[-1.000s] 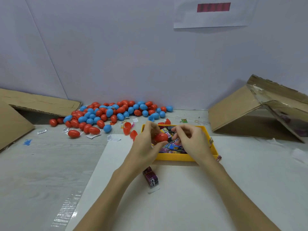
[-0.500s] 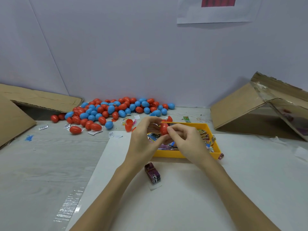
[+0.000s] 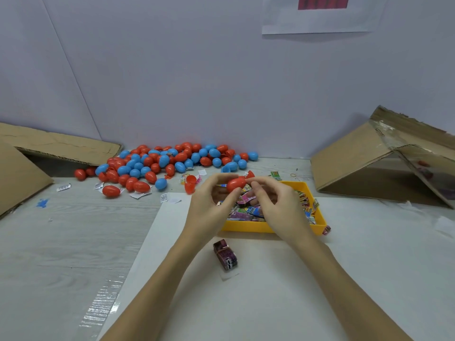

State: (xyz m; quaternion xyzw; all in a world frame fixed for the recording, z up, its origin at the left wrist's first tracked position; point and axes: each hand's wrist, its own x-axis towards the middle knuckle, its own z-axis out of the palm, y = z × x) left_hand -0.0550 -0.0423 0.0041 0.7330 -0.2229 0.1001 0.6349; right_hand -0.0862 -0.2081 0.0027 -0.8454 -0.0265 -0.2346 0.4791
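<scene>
Right, red egg is up over the yellow tray, at 12 o'clock from my wrists, pinched from 2 sides. To do this well, I'd press straight along the seam with the halves lined up, staying above the tray so anything that spills lands inside. Left grip curls thumb and fingers round the fat end. Right grip closes its fingertips on the narrow end. Egg pile sits on the counter at 10 o'clock.

The red plastic egg, closed, lies sideways in mid-air above the yellow tray.
</scene>
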